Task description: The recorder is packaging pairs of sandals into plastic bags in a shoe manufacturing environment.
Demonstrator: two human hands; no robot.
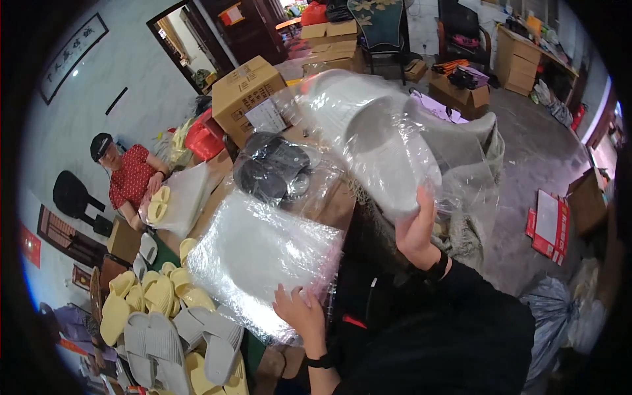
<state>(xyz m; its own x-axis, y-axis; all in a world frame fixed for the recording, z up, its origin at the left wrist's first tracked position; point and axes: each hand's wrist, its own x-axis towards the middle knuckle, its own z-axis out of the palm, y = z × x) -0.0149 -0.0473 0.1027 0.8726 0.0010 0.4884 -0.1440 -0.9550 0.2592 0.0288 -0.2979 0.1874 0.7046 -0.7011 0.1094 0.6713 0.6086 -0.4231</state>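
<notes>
My right hand [417, 232], raised at the right of the table, is closed on the end of a pale grey slipper [388, 155]. A clear plastic bag [332, 99] wraps that slipper; whether a second one lies behind it I cannot tell. My left hand [303, 316] lies with its fingers apart on the near edge of a shiny stack of clear plastic bags [257, 247]. Just beyond the stack are dark slippers [270, 171] in clear plastic. Left of my left hand is a heap of grey slippers [155, 345] and yellow slippers [158, 293].
A cardboard box [247, 95] stands at the table's far end, near a red bag [205, 137]. A co-worker [135, 171] sits at the far left beside yellow slippers on plastic bags. A translucent sack [471, 155] hangs right of the table. Boxes and bags lie about the floor.
</notes>
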